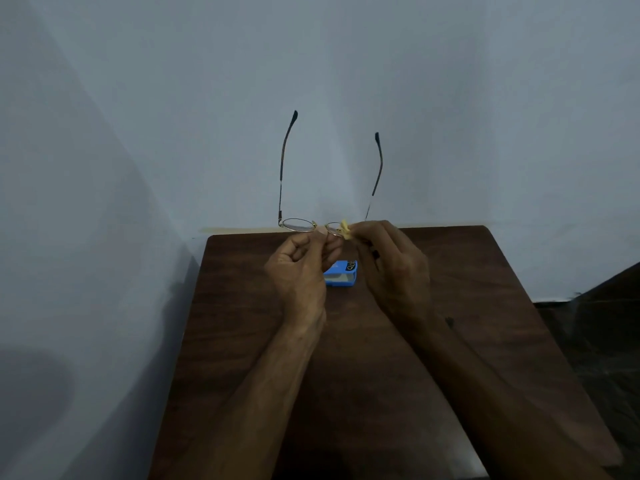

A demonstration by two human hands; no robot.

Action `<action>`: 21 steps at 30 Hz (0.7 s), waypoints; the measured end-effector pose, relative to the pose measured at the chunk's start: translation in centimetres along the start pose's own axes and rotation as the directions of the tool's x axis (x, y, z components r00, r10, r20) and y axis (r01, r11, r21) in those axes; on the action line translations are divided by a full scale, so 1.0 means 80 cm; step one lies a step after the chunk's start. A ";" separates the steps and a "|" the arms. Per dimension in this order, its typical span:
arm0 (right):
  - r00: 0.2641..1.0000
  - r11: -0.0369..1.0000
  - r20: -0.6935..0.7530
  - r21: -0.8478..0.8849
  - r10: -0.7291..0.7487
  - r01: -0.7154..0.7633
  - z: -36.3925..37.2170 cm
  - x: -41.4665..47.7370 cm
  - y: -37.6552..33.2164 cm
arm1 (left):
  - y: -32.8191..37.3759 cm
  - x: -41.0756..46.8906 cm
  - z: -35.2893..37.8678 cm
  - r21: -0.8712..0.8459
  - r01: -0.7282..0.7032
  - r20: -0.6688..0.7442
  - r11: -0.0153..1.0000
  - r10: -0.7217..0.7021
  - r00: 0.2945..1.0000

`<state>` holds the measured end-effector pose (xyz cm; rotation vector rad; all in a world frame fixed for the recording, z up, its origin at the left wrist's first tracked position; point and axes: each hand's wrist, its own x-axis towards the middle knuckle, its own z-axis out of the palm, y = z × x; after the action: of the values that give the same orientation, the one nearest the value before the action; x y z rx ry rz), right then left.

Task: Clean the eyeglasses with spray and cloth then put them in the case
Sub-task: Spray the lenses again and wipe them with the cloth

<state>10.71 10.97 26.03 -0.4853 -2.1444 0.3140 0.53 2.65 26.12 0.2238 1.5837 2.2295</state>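
Thin-rimmed eyeglasses point(297, 226) are held up above the table with both temples unfolded and pointing upward. My left hand point(301, 271) pinches the frame at the bridge. My right hand point(391, 268) pinches a small yellow cloth point(345, 231) against the right lens. A blue eyeglass case point(341, 274) lies open on the table below and between my hands, partly hidden by them. No spray bottle is in view.
A dark brown wooden table point(363, 358) stands against a pale wall point(311, 81), with its left edge close to a side wall. A dark floor area point(595, 334) lies to the right of the table.
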 end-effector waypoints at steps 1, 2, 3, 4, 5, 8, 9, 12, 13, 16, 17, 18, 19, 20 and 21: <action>1.000 1.000 -0.012 0.021 0.006 -0.005 0.000 -0.002 -0.005 | 0.000 0.001 0.000 -0.007 0.011 0.001 1.000 -0.011 1.000; 0.998 0.997 -0.042 0.064 0.039 -0.037 -0.004 -0.006 -0.011 | 0.000 0.002 -0.002 -0.030 0.034 0.008 0.999 -0.033 0.999; 0.989 0.985 -0.090 0.137 0.117 -0.105 -0.010 -0.009 -0.015 | 0.002 0.003 -0.004 -0.068 0.069 0.027 0.995 -0.067 0.997; 0.961 0.948 -0.137 0.244 0.242 -0.204 -0.017 -0.012 -0.017 | 0.004 0.005 -0.007 -0.107 0.104 0.049 0.989 -0.099 0.994; 0.908 0.873 -0.155 0.377 0.388 -0.309 -0.024 -0.011 -0.017 | 0.005 0.007 -0.010 -0.134 0.135 0.073 0.982 -0.126 0.989; 0.744 0.514 0.024 0.709 0.667 -0.484 -0.030 -0.006 -0.007 | 0.006 0.009 -0.019 -0.155 0.195 0.155 0.969 -0.171 0.973; 0.724 0.435 0.100 0.741 0.682 -0.512 -0.029 -0.005 -0.005 | 0.006 0.008 -0.019 -0.148 0.202 0.181 0.968 -0.175 0.968; 0.718 0.317 0.266 0.761 0.643 -0.566 -0.020 -0.005 -0.002 | 0.007 0.005 -0.019 -0.117 0.203 0.219 0.972 -0.174 0.960; 0.711 0.267 0.299 0.780 0.637 -0.567 -0.019 -0.005 -0.001 | 0.007 0.005 -0.019 -0.103 0.196 0.223 0.975 -0.170 0.960; 0.675 0.141 0.360 0.811 0.643 -0.567 -0.013 -0.003 0.006 | 0.009 0.006 -0.019 -0.057 0.186 0.232 0.981 -0.168 0.958; 0.664 0.115 0.376 0.812 0.646 -0.572 -0.010 0.000 0.008 | 0.009 0.006 -0.020 -0.037 0.179 0.235 0.983 -0.166 0.958; 0.656 0.093 0.392 0.812 0.645 -0.576 -0.007 0.002 0.010 | 0.008 0.005 -0.020 -0.021 0.173 0.242 0.985 -0.163 0.956; 0.651 0.073 0.410 0.810 0.639 -0.581 -0.006 0.005 0.011 | 0.008 0.005 -0.020 -0.010 0.168 0.248 0.986 -0.160 0.955; 0.651 0.068 0.421 0.806 0.632 -0.588 -0.006 0.007 0.011 | 0.007 0.005 -0.020 -0.003 0.164 0.249 0.986 -0.159 0.956; 0.649 0.069 0.431 0.799 0.627 -0.597 -0.007 0.007 0.010 | 0.006 0.005 -0.021 0.002 0.162 0.240 0.987 -0.158 0.958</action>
<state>11.08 12.00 26.45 -0.6799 -1.2103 1.8864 -0.52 1.23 25.99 0.3342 1.4012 2.0084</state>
